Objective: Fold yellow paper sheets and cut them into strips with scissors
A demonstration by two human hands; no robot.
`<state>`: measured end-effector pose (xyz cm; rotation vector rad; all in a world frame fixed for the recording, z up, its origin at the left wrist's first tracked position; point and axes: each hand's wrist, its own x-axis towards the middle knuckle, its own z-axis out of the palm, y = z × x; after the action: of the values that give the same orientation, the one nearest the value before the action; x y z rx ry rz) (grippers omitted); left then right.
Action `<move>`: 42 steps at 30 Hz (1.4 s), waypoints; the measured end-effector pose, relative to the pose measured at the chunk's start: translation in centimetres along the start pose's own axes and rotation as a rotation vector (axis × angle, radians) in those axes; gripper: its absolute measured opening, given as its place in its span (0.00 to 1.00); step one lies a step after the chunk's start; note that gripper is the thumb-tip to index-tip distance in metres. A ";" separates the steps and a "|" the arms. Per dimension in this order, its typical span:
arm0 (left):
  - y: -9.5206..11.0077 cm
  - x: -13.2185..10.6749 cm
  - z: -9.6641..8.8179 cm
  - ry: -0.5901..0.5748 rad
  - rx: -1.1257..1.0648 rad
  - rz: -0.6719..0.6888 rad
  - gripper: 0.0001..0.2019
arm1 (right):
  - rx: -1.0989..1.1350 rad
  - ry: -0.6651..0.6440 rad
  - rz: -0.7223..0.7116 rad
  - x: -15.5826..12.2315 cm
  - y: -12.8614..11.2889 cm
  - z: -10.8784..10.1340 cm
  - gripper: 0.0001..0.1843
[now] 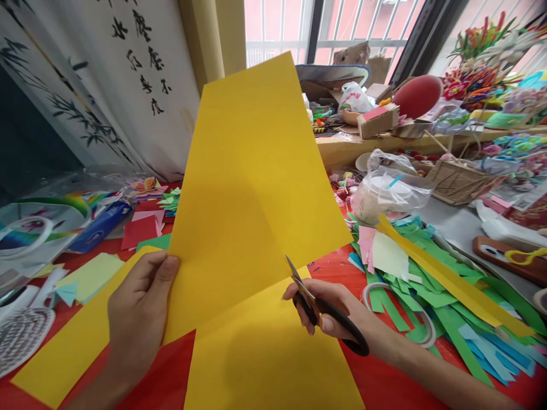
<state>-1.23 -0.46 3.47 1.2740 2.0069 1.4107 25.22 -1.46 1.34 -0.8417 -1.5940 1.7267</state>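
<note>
My left hand (143,302) pinches the lower left edge of a large yellow paper sheet (252,171), thumb on the near face. The sheet is held up at a tilt above the table. In my right hand (329,313) is a pair of scissors (314,304) with black handles, its blades pointing up and left, in front of the sheet's lower right part. Whether the blade tips touch the paper I cannot tell. Beneath lies another yellow paper sheet (273,359), and a yellow paper strip (64,353) lies under my left hand.
Green paper strips (448,307), a tape roll (427,327) and a brown phone-like case (508,259) lie at right on the red tabletop (166,376). Behind stand a plastic bag (391,188) and a cluttered sill. At left are a blue packet (100,225) and paper scraps (89,276).
</note>
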 end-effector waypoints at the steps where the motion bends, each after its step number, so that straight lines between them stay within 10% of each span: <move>1: 0.0 0.0 0.0 -0.002 0.002 -0.002 0.16 | -0.004 0.000 0.001 0.0 0.0 0.0 0.29; 42: -0.1 -0.1 0.1 -0.009 -0.142 -0.070 0.16 | 0.102 0.127 0.066 -0.1 -0.1 1.1 0.28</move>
<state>-1.20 -0.50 3.31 1.1368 1.8891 1.4833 24.42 -2.19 1.47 -0.9430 -1.3975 1.7474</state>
